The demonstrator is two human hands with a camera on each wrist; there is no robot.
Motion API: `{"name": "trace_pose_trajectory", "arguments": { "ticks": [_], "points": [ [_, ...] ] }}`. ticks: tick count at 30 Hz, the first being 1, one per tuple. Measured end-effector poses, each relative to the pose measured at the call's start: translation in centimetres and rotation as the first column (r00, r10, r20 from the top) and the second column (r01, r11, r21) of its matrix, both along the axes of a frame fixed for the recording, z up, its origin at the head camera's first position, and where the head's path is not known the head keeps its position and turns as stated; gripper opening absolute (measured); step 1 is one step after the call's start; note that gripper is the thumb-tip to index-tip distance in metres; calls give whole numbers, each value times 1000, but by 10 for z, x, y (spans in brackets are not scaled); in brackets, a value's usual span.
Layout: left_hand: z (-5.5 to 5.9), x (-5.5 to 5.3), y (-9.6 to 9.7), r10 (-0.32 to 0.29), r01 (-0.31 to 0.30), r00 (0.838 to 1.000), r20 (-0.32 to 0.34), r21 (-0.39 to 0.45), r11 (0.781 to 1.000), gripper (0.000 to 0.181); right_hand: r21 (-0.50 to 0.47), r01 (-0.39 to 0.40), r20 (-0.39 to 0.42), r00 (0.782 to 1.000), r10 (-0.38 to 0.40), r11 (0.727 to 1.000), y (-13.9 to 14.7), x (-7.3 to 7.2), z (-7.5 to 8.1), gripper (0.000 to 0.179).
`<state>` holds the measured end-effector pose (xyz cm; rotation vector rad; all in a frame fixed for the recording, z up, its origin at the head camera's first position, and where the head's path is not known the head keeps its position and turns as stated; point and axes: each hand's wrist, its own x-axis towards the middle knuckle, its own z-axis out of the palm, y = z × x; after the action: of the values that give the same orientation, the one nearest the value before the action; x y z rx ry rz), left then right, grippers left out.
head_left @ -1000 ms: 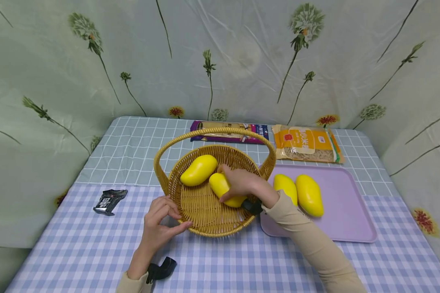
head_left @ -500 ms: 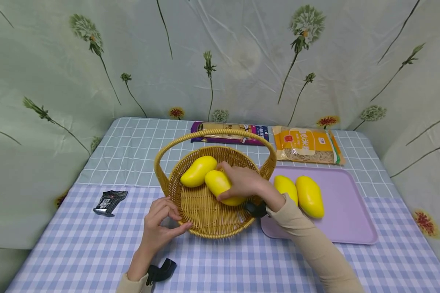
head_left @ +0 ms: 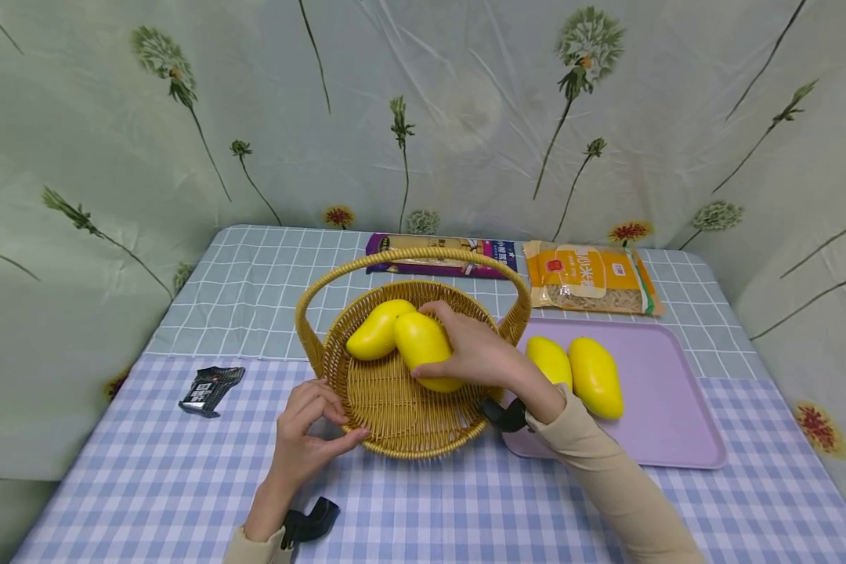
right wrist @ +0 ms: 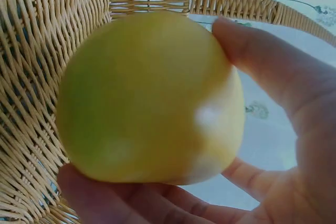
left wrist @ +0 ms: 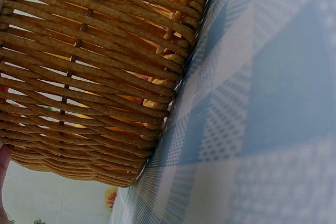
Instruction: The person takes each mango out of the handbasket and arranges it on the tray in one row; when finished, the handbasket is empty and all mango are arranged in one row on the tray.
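Observation:
A round wicker basket (head_left: 395, 407) with a tall hoop handle stands mid-table. My left hand (head_left: 309, 427) grips its front-left rim, thumb along the front edge; the left wrist view shows mostly the woven side wall (left wrist: 89, 72). Inside the basket my right hand (head_left: 475, 348) holds a yellow mango (head_left: 423, 348) between thumb and fingers. Up close in the right wrist view, this mango (right wrist: 147, 98) fills the space between thumb and fingers, with the wicker behind it. Another mango (head_left: 379, 333) lies at the basket's back left, partly overlapped by the held one.
To the right lies a lilac tray (head_left: 666, 399) with two mangoes, one (head_left: 595, 377) in full sight and one (head_left: 550, 362) partly behind my right arm. Behind are a purple packet (head_left: 437, 266) and an orange grain bag (head_left: 592, 278). A small black packet (head_left: 211, 389) lies left.
My right hand has lifted and turned the mango in the basket, shifting it slightly up and back towards the other mango. My left hand stays on the rim.

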<state>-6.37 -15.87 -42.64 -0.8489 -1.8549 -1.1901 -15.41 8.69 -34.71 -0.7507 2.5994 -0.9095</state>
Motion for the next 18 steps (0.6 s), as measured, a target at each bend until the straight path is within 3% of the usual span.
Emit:
{"name": "trace_pose_trajectory", "arguments": {
  "ticks": [8,18],
  "points": [
    [7,2,2,6,-6,1000,2,-3,1000,41,-110,33,-101,994,-45,993,7,11,2,84],
    [4,2,2,4,-4,1000,9,1,1000,40,-191,106,-187,972,-143,976,17,28,0,81]
  ]
}}
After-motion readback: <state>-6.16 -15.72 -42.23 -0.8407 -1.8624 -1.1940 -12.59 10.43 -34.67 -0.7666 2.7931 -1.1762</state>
